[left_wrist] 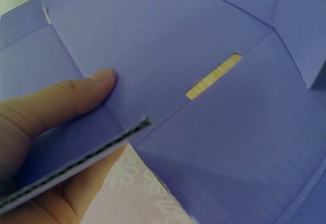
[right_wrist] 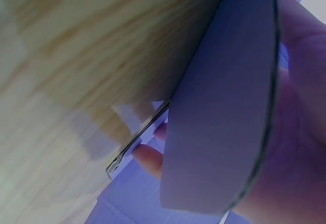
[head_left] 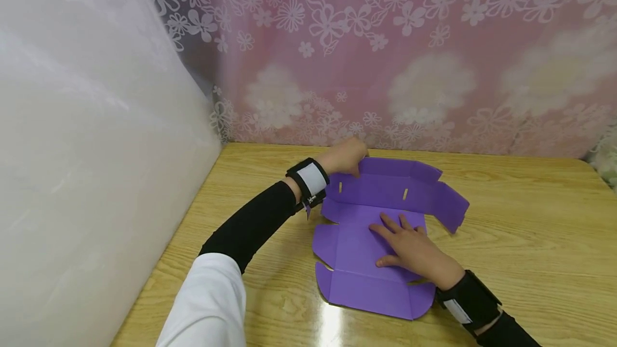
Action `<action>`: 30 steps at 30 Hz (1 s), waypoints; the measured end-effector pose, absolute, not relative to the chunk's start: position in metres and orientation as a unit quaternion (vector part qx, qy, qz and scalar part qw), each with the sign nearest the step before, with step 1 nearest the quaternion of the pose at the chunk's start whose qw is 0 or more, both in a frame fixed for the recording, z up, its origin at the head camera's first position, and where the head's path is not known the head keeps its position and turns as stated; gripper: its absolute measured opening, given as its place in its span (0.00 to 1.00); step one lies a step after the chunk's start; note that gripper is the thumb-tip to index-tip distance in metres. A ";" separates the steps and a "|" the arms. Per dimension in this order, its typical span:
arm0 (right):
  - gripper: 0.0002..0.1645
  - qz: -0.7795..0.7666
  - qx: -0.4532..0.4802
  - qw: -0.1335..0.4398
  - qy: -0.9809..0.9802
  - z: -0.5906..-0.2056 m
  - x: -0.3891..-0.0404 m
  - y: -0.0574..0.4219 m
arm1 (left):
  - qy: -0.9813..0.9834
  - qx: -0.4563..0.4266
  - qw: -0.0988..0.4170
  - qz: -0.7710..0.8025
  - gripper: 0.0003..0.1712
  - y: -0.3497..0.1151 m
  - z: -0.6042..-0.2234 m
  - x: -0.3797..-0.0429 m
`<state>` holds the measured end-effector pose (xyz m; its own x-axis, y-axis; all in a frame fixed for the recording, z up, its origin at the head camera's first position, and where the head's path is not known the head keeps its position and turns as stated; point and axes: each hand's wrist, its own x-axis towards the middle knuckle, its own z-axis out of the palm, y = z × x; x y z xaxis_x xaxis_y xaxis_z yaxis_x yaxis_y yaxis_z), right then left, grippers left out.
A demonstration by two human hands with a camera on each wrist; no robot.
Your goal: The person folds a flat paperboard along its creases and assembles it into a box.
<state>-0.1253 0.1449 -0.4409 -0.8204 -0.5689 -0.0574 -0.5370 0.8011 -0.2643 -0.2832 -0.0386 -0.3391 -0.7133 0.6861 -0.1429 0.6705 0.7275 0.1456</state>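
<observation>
A purple cardboard box (head_left: 359,250), unfolded, lies on the table with its back panel (head_left: 376,189) raised and two narrow slots cut along it. My left hand (head_left: 344,157) grips the upper left edge of that panel. In the left wrist view the thumb (left_wrist: 76,94) is on the inner face and the other fingers are behind the corrugated edge. My right hand (head_left: 416,250) rests with spread fingers on the middle panel. The right wrist view shows a rounded side flap (right_wrist: 219,107) standing up beside that hand, hiding part of its fingers.
The wooden table (head_left: 530,240) extends around the cardboard. Behind it hangs a pink floral curtain (head_left: 337,68), and a white sheet (head_left: 96,149) borders the left side. A side flap (head_left: 450,205) sticks out to the right from the raised panel.
</observation>
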 end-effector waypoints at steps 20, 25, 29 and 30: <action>0.42 -0.153 -0.321 0.072 0.932 -0.427 -0.126 0.150 | 0.929 0.363 0.070 0.036 0.25 -0.041 -0.342 -0.270; 0.25 -0.150 -0.334 -0.018 0.930 -0.406 -0.133 0.153 | 0.925 0.370 0.068 0.049 0.24 -0.042 -0.341 -0.269; 0.12 -0.174 -0.329 -0.096 0.923 -0.383 -0.142 0.154 | 0.924 0.373 0.067 0.051 0.22 -0.043 -0.340 -0.267; 0.09 -0.187 -0.335 -0.123 0.915 -0.378 -0.144 0.155 | 0.924 0.374 0.067 0.051 0.21 -0.043 -0.340 -0.267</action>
<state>-0.1443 0.1549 -0.3776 -0.7454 -0.5667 0.3510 -0.6589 0.7062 -0.2591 -0.2672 -0.0429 -0.3402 -0.7109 0.6981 -0.0851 0.6846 0.7146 0.1438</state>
